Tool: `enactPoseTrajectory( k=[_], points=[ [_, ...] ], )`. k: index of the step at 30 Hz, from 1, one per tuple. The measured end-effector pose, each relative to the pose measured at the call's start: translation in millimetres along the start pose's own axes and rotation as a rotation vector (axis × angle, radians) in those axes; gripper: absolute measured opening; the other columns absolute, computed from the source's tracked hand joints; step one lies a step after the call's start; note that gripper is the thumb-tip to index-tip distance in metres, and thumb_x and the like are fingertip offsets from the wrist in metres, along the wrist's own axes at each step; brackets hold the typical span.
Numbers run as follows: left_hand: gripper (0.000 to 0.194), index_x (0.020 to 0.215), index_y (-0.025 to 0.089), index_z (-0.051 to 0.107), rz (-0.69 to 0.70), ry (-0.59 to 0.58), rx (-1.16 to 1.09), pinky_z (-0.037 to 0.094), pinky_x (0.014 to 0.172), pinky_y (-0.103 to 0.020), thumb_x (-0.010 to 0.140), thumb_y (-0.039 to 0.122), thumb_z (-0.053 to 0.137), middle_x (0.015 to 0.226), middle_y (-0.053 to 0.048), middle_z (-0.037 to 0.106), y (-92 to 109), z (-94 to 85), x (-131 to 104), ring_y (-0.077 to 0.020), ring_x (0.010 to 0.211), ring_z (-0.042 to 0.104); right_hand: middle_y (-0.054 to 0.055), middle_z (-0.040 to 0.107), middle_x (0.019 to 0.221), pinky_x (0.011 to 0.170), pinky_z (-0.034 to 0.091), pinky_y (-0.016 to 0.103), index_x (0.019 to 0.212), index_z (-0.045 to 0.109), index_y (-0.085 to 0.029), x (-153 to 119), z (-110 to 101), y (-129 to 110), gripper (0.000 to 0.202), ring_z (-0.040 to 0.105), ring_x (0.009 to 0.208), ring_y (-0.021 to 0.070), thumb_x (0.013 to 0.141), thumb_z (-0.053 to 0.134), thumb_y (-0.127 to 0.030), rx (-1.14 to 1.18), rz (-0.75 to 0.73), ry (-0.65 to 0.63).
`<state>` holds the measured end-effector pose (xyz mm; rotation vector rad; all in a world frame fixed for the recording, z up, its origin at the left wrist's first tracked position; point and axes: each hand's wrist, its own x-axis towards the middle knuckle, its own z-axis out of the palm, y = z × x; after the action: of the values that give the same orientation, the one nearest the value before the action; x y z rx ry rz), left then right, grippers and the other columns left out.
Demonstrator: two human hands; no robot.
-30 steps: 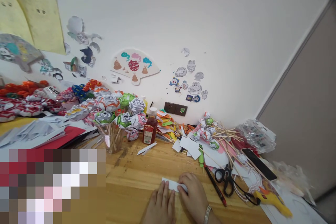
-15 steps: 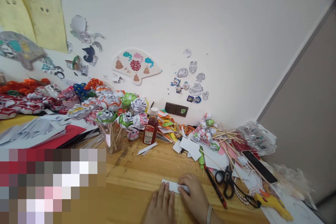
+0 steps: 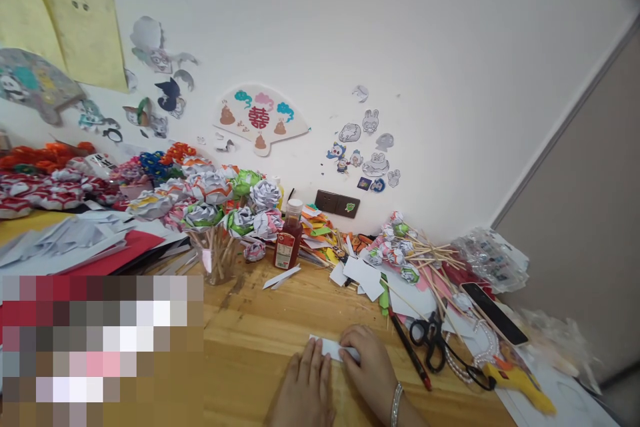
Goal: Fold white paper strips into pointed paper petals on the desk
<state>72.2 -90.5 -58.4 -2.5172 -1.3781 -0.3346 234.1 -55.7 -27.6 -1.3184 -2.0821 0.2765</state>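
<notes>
Matt paper strip (image 3: 331, 348), smooth wood tabletop (image 3: 250, 327) w/ slt sheen, glossy phone scrn (image 3: 495, 313), crinkly plstc bag (image 3: 493, 258)

On my feed: paper strip (image 3: 331, 348) on the table (image 3: 250, 340), left hand (image 3: 306, 381) on its left part, right hand (image 3: 367, 367) at its right end. Right of that hand I've got, in order, pen (image 3: 409, 347), scissors (image 3: 430, 341), glue gun (image 3: 520, 387); phone (image 3: 494, 313) lies behind the glue gun. Bottle (image 3: 288, 240) stands farther back, left of the strip. Cup (image 3: 219, 270) with paper flowers (image 3: 240, 220) left of the bottle. Wall (image 3: 425, 47) behind everything; socket panel (image 3: 337, 203) on it, right of the bottle.
</notes>
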Motion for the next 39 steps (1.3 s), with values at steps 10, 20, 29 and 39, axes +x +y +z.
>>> enactPoseTrajectory(
  k=[10,20,29,39],
  points=[
    [0.052,0.124,0.01,0.052,-0.011,-0.038,-0.053,0.036,0.092,-0.046,0.086,0.044,0.045,0.131,-0.02,0.048,0,-9.0,3,-0.0338,0.121,0.044,0.004,0.062,0.076,0.071,0.041,0.03,0.071,0.058,-0.018,0,-2,1,0.014,0.055,0.075,0.0201,0.073,0.051,-0.007,-0.005,0.02,-0.035],
    [0.057,0.127,0.008,0.047,-0.042,-0.137,-0.141,0.036,0.093,-0.05,0.086,0.047,0.044,0.134,-0.021,0.041,1,-18.2,4,-0.0358,0.125,0.04,0.005,0.062,0.078,0.071,0.04,0.03,0.072,0.059,-0.018,1,-4,-4,0.014,0.054,0.076,0.0198,0.074,0.051,-0.007,0.0,0.034,-0.035],
    [0.061,0.127,0.006,0.047,-0.051,-0.109,-0.129,0.036,0.094,-0.05,0.085,0.051,0.044,0.134,-0.022,0.04,2,-15.7,4,-0.0366,0.125,0.039,0.005,0.062,0.078,0.072,0.04,0.029,0.072,0.059,-0.017,1,-4,-5,0.013,0.055,0.077,0.0198,0.074,0.053,-0.005,-0.015,0.04,-0.036],
    [0.056,0.126,0.006,0.049,-0.046,-0.076,-0.101,0.036,0.094,-0.05,0.084,0.044,0.047,0.133,-0.022,0.042,3,-9.1,4,-0.0367,0.124,0.04,0.005,0.061,0.078,0.071,0.039,0.029,0.073,0.059,-0.016,2,-2,-6,0.012,0.053,0.077,0.0193,0.075,0.054,-0.005,-0.021,0.058,-0.023]
  ],
)
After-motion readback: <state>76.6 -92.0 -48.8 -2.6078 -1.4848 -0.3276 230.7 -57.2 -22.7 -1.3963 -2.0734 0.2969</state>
